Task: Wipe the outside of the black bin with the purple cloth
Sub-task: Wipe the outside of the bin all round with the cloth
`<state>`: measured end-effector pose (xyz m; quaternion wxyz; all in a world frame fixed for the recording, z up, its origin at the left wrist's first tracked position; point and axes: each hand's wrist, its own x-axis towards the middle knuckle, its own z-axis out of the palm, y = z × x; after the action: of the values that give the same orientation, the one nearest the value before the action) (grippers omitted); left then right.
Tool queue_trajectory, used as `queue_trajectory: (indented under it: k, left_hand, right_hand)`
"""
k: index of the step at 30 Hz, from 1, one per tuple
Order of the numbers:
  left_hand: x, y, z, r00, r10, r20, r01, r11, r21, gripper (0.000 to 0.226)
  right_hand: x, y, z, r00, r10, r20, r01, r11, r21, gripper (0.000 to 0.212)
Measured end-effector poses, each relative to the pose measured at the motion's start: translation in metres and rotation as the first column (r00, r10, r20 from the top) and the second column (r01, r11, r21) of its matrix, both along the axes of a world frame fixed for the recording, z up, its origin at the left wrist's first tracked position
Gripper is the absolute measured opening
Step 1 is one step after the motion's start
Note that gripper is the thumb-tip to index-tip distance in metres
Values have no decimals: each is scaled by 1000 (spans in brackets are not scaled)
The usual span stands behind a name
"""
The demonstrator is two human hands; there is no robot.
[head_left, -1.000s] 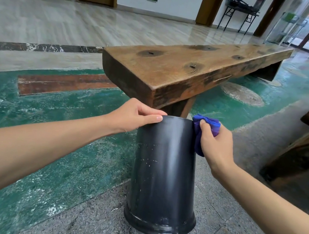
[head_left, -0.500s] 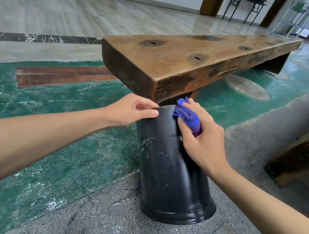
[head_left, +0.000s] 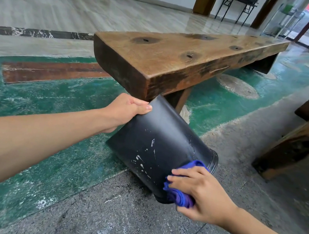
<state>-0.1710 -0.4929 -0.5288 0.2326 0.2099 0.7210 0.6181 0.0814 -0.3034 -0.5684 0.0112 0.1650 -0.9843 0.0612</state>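
Observation:
The black bin is upside down and tilted far over, its flat base up at the left and its rim low at the right by the floor. White smears mark its side. My left hand grips the bin's raised base edge just under the bench end. My right hand presses the bunched purple cloth against the bin's wall close to the rim. Part of the cloth also shows above my fingers.
A thick wooden bench runs from just above the bin toward the far right. More dark timber furniture stands at the right edge. The floor is grey stone near me and green paint to the left.
The bin has tipped much further over, rim swinging right. My right hand has slid the cloth from the top of the bin down its side to the rim. My left hand keeps its hold.

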Motion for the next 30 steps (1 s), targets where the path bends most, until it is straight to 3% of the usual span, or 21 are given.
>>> queue_trajectory:
  k: [5, 7, 9, 11, 12, 14, 17, 22, 25, 30]
  left_hand:
    - [9, 2, 7, 999, 34, 39, -35, 999, 16, 7]
    - [11, 2, 14, 998, 62, 10, -62, 998, 11, 6]
    - [10, -3, 23, 997, 67, -30, -67, 998, -3, 16]
    - [8, -19, 32, 995, 68, -77, -71, 996, -45, 19]
    - [6, -26, 37, 995, 62, -83, -66, 997, -51, 16]
    - [2, -45, 45, 995, 60, -75, -64, 996, -61, 7]
    - [0, -69, 53, 995, 69, -65, -73, 995, -65, 9]
    - [-6, -89, 49, 997, 24, -68, -30, 996, -85, 11]
    - [-12, -95, 43, 997, 42, -68, -47, 996, -80, 13]
    - [-22, -99, 33, 997, 23, -78, -29, 996, -83, 9]
  right_hand:
    - [21, 12, 9, 993, -116, -7, 115, 987, -110, 41]
    - [22, 10, 15, 979, -201, -46, 182, 946, -268, 35]
    - [18, 5, 26, 922, -376, -94, 286, 823, -491, 28]
    - [4, 0, 37, 836, -541, -93, 334, 636, -696, 24]
    - [-7, 0, 44, 795, -602, -77, 343, 549, -762, 24]
    - [-31, -3, 57, 734, -674, -83, 343, 474, -811, 24]
    - [-63, -18, 64, 720, -684, -118, 338, 494, -801, 19]
    - [-103, -61, 56, 863, -505, 5, 270, 453, -850, 22]
    - [-105, -74, 53, 919, -391, -50, 219, 612, -760, 34]
    - [-85, -76, 35, 978, -211, -10, 150, 728, -669, 53]
